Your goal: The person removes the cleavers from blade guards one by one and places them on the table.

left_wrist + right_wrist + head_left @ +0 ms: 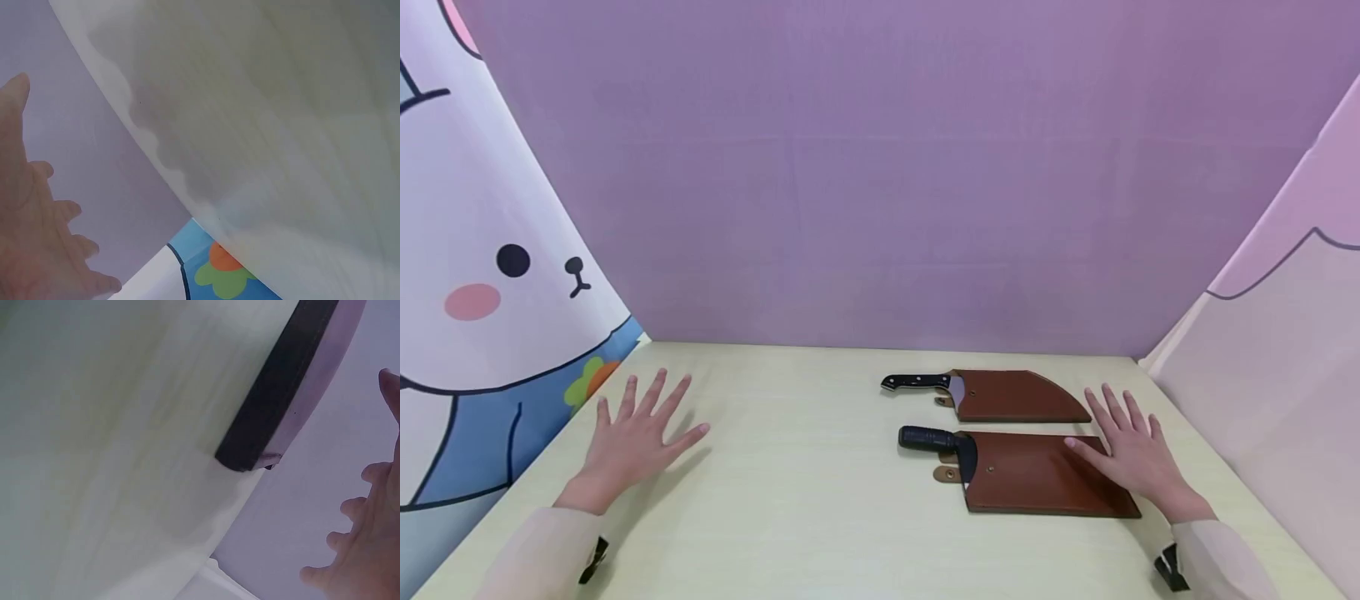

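Note:
Two knives in brown leather sheaths lie flat on the table, right of centre in the head view. The rear one, a knife with a black riveted handle [917, 382], sits in a sheath with a curved tip [1018, 397]. Nearer is a cleaver with a thick black handle [927, 439], in a rectangular sheath [1037, 479]. My right hand [1131, 450] is spread over the right end of the cleaver's sheath, fingers straight, holding nothing. At the left, my left hand [632, 446] hovers above the table with fingers spread, also holding nothing. Sheath edges [275, 394] show in the right wrist view.
The pale table [790, 483] meets a purple backdrop [880, 183] at its far edge. A cartoon-printed panel [512, 333] borders the left side, and a pink and white panel [1277, 367] the right. Small leather snap straps [948, 474] stick out by the handles.

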Action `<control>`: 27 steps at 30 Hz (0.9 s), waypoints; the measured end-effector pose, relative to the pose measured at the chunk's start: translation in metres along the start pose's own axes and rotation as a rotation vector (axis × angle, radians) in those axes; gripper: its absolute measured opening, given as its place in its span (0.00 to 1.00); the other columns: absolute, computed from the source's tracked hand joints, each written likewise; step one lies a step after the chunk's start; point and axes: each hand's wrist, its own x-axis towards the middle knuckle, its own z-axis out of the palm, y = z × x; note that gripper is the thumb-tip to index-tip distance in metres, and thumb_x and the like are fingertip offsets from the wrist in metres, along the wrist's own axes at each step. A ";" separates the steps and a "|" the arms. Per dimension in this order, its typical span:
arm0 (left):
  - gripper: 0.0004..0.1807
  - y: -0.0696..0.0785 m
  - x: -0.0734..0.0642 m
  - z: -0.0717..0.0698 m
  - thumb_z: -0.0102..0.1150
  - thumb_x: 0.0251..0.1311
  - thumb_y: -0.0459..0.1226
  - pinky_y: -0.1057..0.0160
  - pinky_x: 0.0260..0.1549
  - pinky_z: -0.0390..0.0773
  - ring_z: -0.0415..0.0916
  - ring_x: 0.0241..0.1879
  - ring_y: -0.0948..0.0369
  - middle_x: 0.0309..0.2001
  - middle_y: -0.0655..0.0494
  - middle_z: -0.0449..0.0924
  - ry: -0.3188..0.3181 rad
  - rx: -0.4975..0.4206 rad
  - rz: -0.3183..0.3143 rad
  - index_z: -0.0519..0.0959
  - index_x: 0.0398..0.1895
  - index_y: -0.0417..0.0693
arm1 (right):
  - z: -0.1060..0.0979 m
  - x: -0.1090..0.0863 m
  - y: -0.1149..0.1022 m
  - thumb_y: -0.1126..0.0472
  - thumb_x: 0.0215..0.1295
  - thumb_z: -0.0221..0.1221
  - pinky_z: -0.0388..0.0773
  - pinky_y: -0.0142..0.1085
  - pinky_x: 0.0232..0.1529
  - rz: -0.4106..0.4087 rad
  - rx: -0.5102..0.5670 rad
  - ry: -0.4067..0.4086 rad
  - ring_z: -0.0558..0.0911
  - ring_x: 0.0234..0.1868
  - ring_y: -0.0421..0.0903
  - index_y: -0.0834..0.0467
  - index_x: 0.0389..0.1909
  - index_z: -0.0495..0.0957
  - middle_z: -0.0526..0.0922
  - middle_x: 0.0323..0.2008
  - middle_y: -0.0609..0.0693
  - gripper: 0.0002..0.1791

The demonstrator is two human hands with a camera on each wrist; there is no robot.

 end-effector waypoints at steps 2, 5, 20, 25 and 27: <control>0.46 0.002 0.000 -0.001 0.45 0.55 0.65 0.25 0.52 0.31 0.29 0.67 0.32 0.71 0.40 0.40 -0.007 -0.002 0.008 0.42 0.72 0.61 | 0.000 0.000 -0.001 0.37 0.59 0.51 0.43 0.68 0.56 -0.012 0.001 0.005 0.39 0.71 0.64 0.46 0.72 0.37 0.43 0.71 0.60 0.47; 0.45 0.004 0.001 -0.001 0.45 0.55 0.64 0.25 0.52 0.34 0.30 0.67 0.32 0.72 0.40 0.40 -0.009 0.001 0.023 0.42 0.72 0.60 | 0.000 0.000 -0.002 0.38 0.58 0.53 0.44 0.68 0.56 -0.036 0.002 0.017 0.40 0.71 0.63 0.46 0.72 0.39 0.46 0.71 0.61 0.47; 0.42 0.021 0.007 0.002 0.52 0.52 0.62 0.30 0.55 0.48 0.49 0.64 0.33 0.67 0.41 0.55 0.057 0.039 0.117 0.56 0.68 0.57 | 0.000 0.003 -0.010 0.39 0.53 0.59 0.51 0.63 0.56 -0.148 0.009 0.042 0.49 0.70 0.60 0.48 0.71 0.47 0.56 0.67 0.61 0.48; 0.39 0.026 0.008 0.003 0.53 0.52 0.61 0.32 0.53 0.53 0.54 0.62 0.35 0.66 0.41 0.58 0.072 0.061 0.154 0.59 0.66 0.56 | -0.001 0.001 -0.014 0.38 0.52 0.59 0.55 0.62 0.55 -0.161 0.006 0.021 0.56 0.67 0.61 0.49 0.70 0.50 0.58 0.67 0.59 0.48; 0.39 0.028 0.008 0.004 0.53 0.53 0.60 0.32 0.53 0.54 0.55 0.62 0.37 0.65 0.41 0.59 0.073 0.067 0.164 0.60 0.66 0.56 | -0.001 0.001 -0.016 0.37 0.51 0.60 0.56 0.61 0.54 -0.174 0.005 0.019 0.58 0.65 0.62 0.50 0.70 0.51 0.59 0.66 0.59 0.48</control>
